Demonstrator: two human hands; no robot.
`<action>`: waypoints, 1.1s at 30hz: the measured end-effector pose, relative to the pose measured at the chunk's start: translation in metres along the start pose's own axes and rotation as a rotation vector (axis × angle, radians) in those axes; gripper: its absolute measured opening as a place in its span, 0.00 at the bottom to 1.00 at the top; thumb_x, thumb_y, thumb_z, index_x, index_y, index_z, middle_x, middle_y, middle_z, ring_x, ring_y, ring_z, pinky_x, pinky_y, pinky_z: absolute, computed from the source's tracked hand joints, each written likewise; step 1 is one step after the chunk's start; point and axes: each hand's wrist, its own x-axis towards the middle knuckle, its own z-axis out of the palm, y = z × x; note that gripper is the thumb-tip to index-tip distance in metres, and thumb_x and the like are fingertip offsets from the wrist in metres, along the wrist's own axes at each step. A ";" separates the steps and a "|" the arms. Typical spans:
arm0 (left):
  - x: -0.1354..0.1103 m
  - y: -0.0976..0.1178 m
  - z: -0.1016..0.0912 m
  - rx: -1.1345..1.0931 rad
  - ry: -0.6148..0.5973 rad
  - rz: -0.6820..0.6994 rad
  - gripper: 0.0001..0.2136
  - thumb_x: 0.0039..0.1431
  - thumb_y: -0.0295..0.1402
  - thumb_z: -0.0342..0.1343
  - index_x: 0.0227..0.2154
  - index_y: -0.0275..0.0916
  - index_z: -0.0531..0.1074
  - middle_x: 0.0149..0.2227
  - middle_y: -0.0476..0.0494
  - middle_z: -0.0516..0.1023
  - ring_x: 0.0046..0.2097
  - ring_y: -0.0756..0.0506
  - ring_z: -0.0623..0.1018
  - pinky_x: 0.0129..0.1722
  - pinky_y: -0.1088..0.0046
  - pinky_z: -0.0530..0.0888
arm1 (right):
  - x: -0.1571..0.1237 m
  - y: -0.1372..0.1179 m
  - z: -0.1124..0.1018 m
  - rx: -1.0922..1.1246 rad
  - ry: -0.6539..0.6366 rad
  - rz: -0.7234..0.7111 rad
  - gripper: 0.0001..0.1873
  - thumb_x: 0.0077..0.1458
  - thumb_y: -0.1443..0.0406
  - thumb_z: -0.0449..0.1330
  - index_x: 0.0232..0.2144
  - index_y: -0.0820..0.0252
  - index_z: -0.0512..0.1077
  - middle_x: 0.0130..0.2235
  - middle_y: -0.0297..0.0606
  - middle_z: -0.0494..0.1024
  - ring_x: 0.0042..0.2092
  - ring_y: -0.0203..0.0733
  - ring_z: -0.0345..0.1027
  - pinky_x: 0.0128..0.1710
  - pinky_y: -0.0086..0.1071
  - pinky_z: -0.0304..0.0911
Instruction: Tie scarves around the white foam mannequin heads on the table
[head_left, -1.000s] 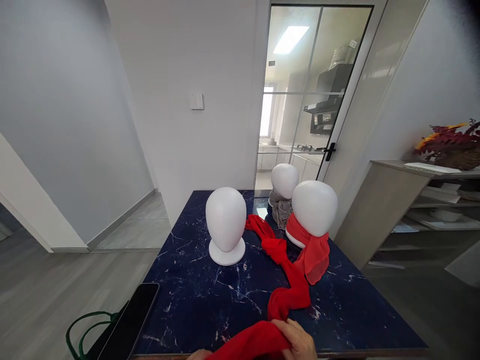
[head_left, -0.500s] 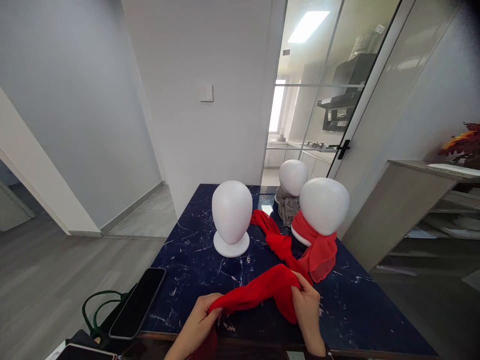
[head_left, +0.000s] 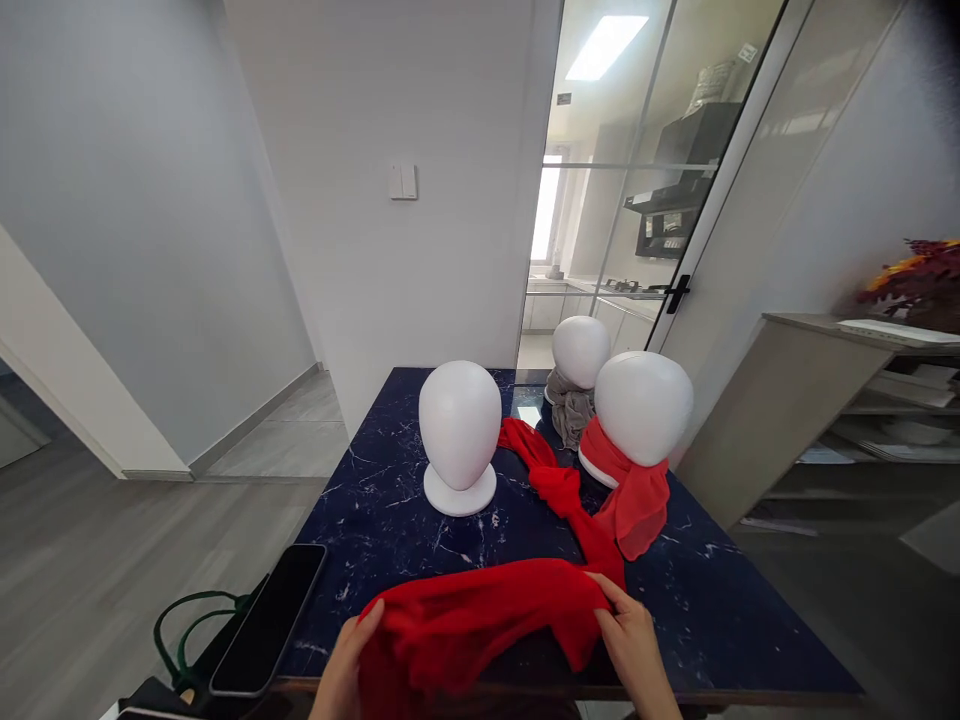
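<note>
A long red scarf (head_left: 480,620) is spread between my two hands at the near edge of a dark blue marble table (head_left: 390,530). My left hand (head_left: 345,665) grips its left end, fingers closed on the cloth. My right hand (head_left: 634,640) pinches the right part. The scarf runs back in a twisted strip toward the far mannequin heads. A bare white mannequin head (head_left: 459,430) stands left of centre. Another white head (head_left: 643,412) on the right wears a red scarf. A third head (head_left: 580,352) behind it wears a grey scarf.
A black phone (head_left: 270,620) lies over the table's left near corner, beside a bag with green handles (head_left: 187,630). A wooden shelf unit (head_left: 825,400) with flowers stands to the right. A glass door (head_left: 637,190) is behind the table.
My hands have moved apart and spread the red scarf wider along the near table edge. A second ago only my right hand showed clearly, holding bunched cloth.
</note>
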 end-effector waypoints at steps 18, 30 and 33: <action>0.001 0.062 0.036 0.000 -0.159 -0.027 0.14 0.54 0.33 0.56 0.42 0.31 0.72 0.36 0.37 0.81 0.38 0.40 0.80 0.43 0.63 0.76 | 0.003 -0.043 0.016 -0.356 -0.491 -0.254 0.39 0.44 0.65 0.64 0.59 0.48 0.57 0.59 0.39 0.63 0.58 0.46 0.59 0.55 0.39 0.57; 0.016 0.013 0.027 1.257 -0.461 0.866 0.37 0.50 0.37 0.59 0.62 0.45 0.51 0.66 0.40 0.47 0.66 0.37 0.48 0.62 0.50 0.49 | -0.007 -0.041 0.028 -0.397 0.086 -0.580 0.11 0.60 0.60 0.53 0.35 0.58 0.72 0.32 0.37 0.77 0.34 0.39 0.70 0.41 0.37 0.63; 0.006 -0.034 0.047 1.298 -0.578 0.907 0.43 0.48 0.31 0.59 0.64 0.47 0.40 0.67 0.40 0.44 0.67 0.37 0.43 0.62 0.45 0.45 | -0.021 -0.068 0.040 -0.342 -0.035 -0.704 0.08 0.59 0.63 0.53 0.32 0.56 0.72 0.28 0.33 0.75 0.32 0.36 0.70 0.48 0.40 0.63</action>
